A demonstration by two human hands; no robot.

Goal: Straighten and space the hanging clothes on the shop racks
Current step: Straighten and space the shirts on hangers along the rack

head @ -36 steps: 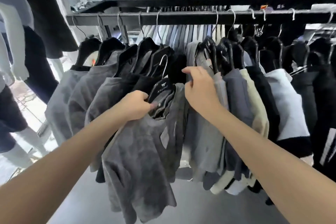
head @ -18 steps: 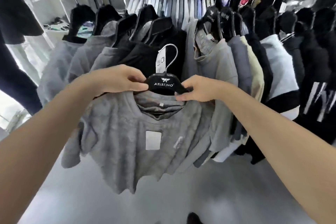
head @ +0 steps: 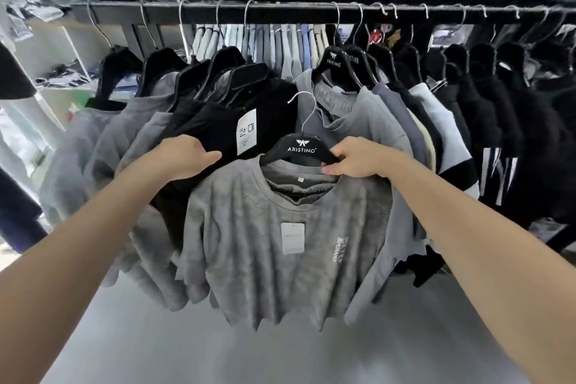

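Grey T-shirt (head: 280, 243) on its black hanger (head: 300, 150) is held below the rail (head: 280, 11), hook clear of it, in front of the racked shirts (head: 374, 109). The right hand (head: 358, 159) pinches the hanger's shoulder. The left hand (head: 184, 159) curls over the shirt's other shoulder. Both forearms reach forward.

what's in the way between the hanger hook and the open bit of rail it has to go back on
Nothing hard. The black hanger in the right hand has its hook free below the rail, whose stretch straight above is bare. Only the black shirt and grey shirt crowd beneath it.
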